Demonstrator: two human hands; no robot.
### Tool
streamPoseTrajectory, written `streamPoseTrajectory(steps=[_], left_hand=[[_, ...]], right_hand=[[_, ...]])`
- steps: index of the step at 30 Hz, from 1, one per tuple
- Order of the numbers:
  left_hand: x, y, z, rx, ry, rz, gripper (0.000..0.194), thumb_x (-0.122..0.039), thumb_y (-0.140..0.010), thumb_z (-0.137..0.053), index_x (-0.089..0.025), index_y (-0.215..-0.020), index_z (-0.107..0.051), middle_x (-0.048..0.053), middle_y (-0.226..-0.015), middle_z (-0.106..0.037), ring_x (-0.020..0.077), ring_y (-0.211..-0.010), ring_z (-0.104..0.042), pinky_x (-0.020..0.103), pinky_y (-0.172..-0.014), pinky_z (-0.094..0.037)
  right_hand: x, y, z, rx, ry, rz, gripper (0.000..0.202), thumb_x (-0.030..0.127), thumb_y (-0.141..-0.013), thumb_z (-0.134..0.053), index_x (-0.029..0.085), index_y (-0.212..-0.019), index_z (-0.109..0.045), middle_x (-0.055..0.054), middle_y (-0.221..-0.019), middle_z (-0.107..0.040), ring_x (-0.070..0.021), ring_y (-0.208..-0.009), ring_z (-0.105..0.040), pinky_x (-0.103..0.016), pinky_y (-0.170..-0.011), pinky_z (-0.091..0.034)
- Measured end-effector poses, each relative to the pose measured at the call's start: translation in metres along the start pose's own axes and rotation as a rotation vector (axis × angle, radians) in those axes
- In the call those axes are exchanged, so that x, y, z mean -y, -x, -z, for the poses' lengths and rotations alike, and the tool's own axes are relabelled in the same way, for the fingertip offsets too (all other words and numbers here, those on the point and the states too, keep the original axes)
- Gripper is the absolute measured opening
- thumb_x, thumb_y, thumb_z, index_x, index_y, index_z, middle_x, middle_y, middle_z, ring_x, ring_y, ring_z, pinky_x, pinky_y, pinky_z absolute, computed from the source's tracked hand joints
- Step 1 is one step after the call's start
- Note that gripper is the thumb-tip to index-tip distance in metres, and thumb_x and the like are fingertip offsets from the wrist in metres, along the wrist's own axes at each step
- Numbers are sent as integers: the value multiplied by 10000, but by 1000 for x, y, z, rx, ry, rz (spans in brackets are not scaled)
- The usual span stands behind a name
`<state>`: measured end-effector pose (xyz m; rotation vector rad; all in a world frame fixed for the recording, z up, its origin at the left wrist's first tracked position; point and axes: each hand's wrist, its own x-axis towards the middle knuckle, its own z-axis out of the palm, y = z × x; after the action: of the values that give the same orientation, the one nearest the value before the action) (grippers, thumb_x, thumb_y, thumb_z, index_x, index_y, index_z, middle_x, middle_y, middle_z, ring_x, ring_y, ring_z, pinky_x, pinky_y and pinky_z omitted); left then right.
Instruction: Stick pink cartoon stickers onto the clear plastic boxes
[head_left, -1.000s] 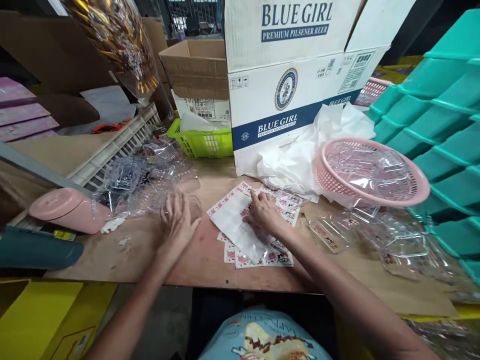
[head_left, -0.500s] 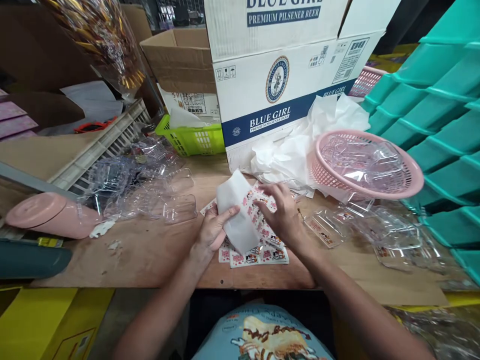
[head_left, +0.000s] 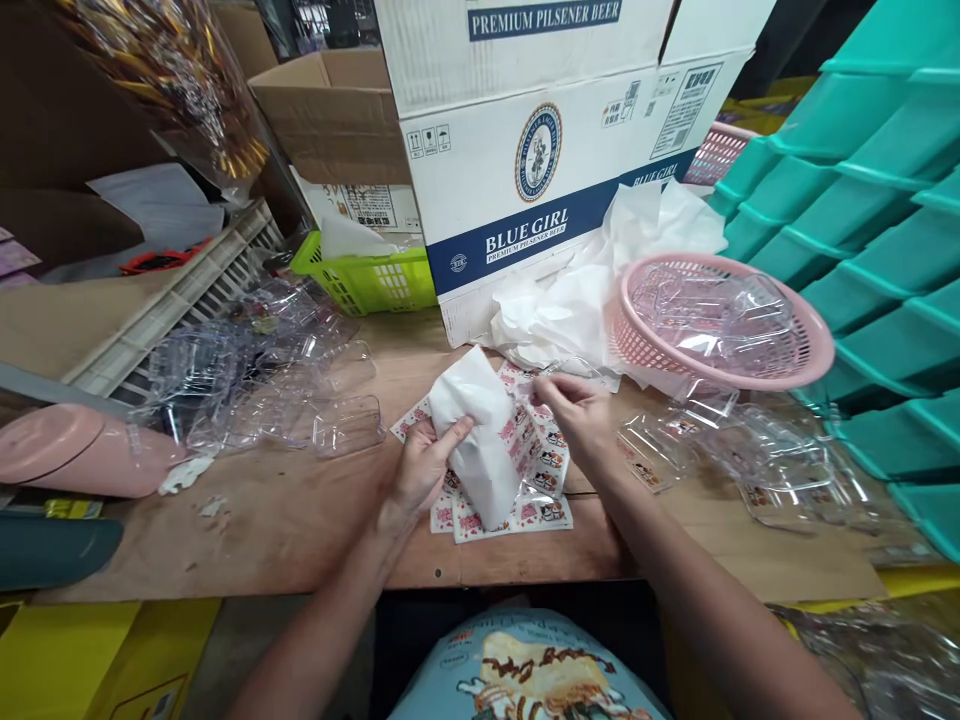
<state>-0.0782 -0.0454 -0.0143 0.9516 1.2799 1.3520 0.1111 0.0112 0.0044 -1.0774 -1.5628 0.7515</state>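
Observation:
My left hand [head_left: 429,458] is closed on a sticker sheet [head_left: 480,440], thumb on its white back; the sheet is bent, and printed cat stickers show along its right side. At the upper right edge of that sheet, my right hand [head_left: 574,410] pinches a small see-through sticker [head_left: 525,390] between thumb and forefinger; its outline is faint. Under both hands lie more printed sheets [head_left: 551,513] with pink and cat designs, partly hidden by the held one. Clear plastic cases [head_left: 651,455] with cat stickers on them lie to the right of my right hand.
Clear cases [head_left: 349,425] are heaped at the left, beside a pink bottle [head_left: 82,450]. A pink basket [head_left: 622,340] holding clear cases, crumpled white paper [head_left: 555,320] and a beer carton [head_left: 480,180] stand behind. Teal bins [head_left: 885,260] rise on the right.
My right hand's spread fingers have closed into a pinch at the sheet's edge. The sheet in my left hand has bent a little more. The view has shifted slightly right.

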Motion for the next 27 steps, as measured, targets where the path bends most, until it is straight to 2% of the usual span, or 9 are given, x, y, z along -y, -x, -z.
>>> streamPoseTrajectory(steps=[4, 6, 10, 14, 18, 20, 23, 25, 27], left_hand=[[-10, -4, -3, -187, -205, -234, 377, -385, -758, -772, -184, -1075, -733, 111, -1219, -658, 264, -1227, -574, 389, -1079, -443], [-20, 0, -17, -47, -183, -258, 366, -457, -834, -698, -183, -1073, -743, 114, -1241, -641, 254, -1238, -563, 375, -1109, -412], [-27, 3, -43, 330, 257, 16, 483, -565, -920, -540, -139, -981, -759, 125, -1074, -719, 257, -1102, -639, 391, -1010, -494], [-17, 3, -43, 277, 223, -10, 309, -422, -877, -679, -153, -1009, -757, 100, -1102, -722, 244, -1135, -627, 392, -1055, -466], [-13, 16, -33, 377, -94, -253, 304, -372, -867, -697, -157, -1077, -745, 127, -1166, -679, 253, -1151, -624, 378, -1037, -493], [-17, 23, -17, 295, -276, -378, 454, -372, -856, -709, -192, -1269, -654, 129, -1255, -638, 249, -1155, -628, 373, -1013, -517], [-26, 28, 32, -76, -696, -531, 588, -357, -865, -689, -219, -1411, -520, 138, -1366, -566, 272, -1240, -568, 426, -1068, -473], [-30, 25, 74, -249, -881, -487, 516, -307, -833, -707, -199, -1324, -589, 146, -1341, -585, 318, -1313, -494, 505, -1142, -367], [-32, 18, 109, -260, -842, -333, 314, -252, -744, -767, -185, -1045, -709, 138, -1169, -678, 360, -1304, -488, 573, -1173, -266]], right_hand=[[10, -6, 20, -216, 110, 144, 191, 286, -936, -588, 199, -869, -744, -50, -816, -683, -186, -745, -625, -329, -672, -502], [17, 0, 18, -202, 277, 320, 150, 254, -923, -612, 215, -916, -757, -65, -838, -684, -206, -777, -605, -374, -732, -507], [23, 18, 10, 138, 511, 496, 232, 272, -913, -631, 218, -1107, -745, -101, -918, -689, -265, -898, -579, -528, -928, -455], [22, 15, 19, 226, 186, 190, 420, 436, -914, -641, 238, -1284, -662, -108, -1117, -648, -257, -1024, -588, -463, -889, -500], [30, -8, 33, 314, -100, -134, 342, 482, -843, -717, 194, -1016, -776, -64, -893, -688, -190, -805, -632, -327, -695, -510], [35, -17, 38, 177, -169, -74, 221, 411, -793, -787, 193, -831, -786, -34, -796, -678, -163, -740, -616, -289, -648, -481], [40, -19, 42, -194, -278, 25, 77, 291, -782, -814, 226, -809, -783, -15, -859, -677, -151, -841, -620, -291, -765, -488], [40, -11, 40, -178, -376, -40, 125, 295, -802, -800, 245, -916, -792, -26, -958, -686, -160, -918, -625, -317, -848, -490], [40, 2, 30, 12, -459, -149, 273, 323, -832, -771, 275, -1101, -759, -35, -1026, -683, -163, -924, -628, -335, -855, -500]])
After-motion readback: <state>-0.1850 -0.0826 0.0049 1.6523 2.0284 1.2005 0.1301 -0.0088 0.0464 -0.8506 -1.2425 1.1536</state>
